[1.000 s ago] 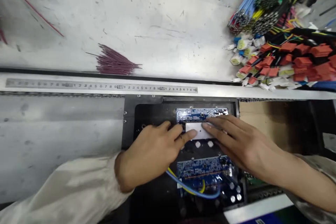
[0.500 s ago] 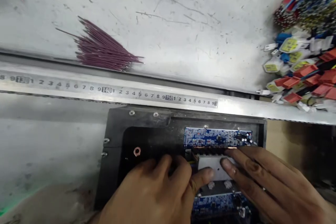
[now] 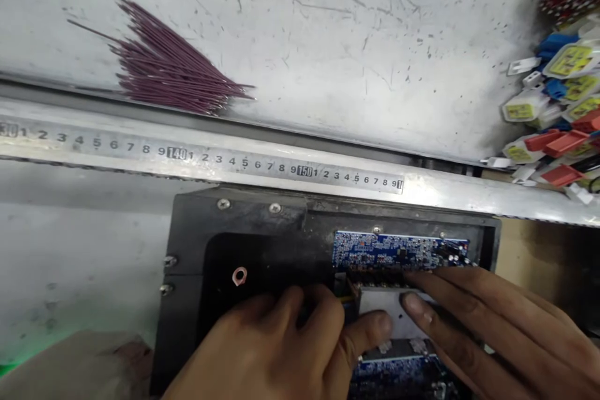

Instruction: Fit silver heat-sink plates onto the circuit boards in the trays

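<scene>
A black housing (image 3: 255, 215) holds a blue circuit board (image 3: 375, 253) along its far wall and a second blue board (image 3: 394, 375) nearer me. Between the boards sits a grey metal block (image 3: 387, 306) with a small hole in its top. My left hand (image 3: 276, 350) reaches into the housing with fingers curled; its thumb touches the block's near left part. What those fingers hold is hidden. My right hand (image 3: 497, 325) grips the block from the right, thumb on its top and fingers along its far edge. A yellow wire (image 3: 347, 299) shows between the left fingers and the block.
A metal rail with a printed ruler (image 3: 244, 164) runs behind the housing. Beyond it lie a bundle of purple wires (image 3: 169, 65) and, at right, several white and red connectors (image 3: 562, 106). A copper-coloured ring terminal (image 3: 239, 276) shows inside the housing at left.
The view has shifted a little and come closer to the housing. Both hands keep nearly the same hold at the metal block.
</scene>
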{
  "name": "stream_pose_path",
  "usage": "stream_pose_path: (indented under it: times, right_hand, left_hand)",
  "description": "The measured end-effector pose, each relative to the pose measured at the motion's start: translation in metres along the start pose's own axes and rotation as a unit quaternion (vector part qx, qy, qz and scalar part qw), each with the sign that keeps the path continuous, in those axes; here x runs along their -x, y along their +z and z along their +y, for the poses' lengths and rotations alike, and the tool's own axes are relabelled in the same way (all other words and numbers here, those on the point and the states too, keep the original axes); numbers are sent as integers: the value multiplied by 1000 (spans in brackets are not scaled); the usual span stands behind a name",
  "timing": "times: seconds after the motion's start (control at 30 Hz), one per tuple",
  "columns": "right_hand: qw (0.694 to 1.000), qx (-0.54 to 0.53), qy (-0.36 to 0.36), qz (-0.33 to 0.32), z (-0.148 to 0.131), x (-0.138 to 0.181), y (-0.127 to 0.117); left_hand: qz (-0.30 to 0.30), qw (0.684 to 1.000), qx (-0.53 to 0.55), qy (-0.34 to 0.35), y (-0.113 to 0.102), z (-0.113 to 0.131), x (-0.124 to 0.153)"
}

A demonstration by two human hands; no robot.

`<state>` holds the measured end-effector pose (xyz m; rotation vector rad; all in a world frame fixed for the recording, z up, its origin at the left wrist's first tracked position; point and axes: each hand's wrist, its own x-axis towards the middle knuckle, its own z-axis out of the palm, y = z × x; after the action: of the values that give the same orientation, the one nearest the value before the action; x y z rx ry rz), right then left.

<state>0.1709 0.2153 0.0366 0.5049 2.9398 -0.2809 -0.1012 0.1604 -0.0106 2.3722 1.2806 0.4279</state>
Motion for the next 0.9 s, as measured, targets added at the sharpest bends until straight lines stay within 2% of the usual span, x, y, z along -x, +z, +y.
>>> stream_pose_path:
  times: [0.1,0.27,0.43,0.53,0.63,0.77,0.9]
  right_hand:
    - [1000,-15,9,3,-2,-3,0]
    - [995,-68,24,64,1,-19,0]
    - [988,-105,47,103,0,-21,1]
    - [980,-110,94,139,-8,-12,11]
    - [970,-93,119,188,-15,-4,25]
    - [973,-31,101,204,-16,-1,38]
    - [975,0,82,204,-15,-2,40]
  left_hand:
    - [-15,1000,4,19,-7,-1,-4]
    - [-106,992,-16,61,-23,-6,-13]
    - [-197,976,-84,36,-26,-7,-19]
    - [-199,974,-108,3,-23,-4,-19]
    - [-171,976,-138,-6,-19,-2,-18]
    - [-148,977,-150,0,-18,0,-17]
    - [-156,976,-152,0,-18,1,-16]
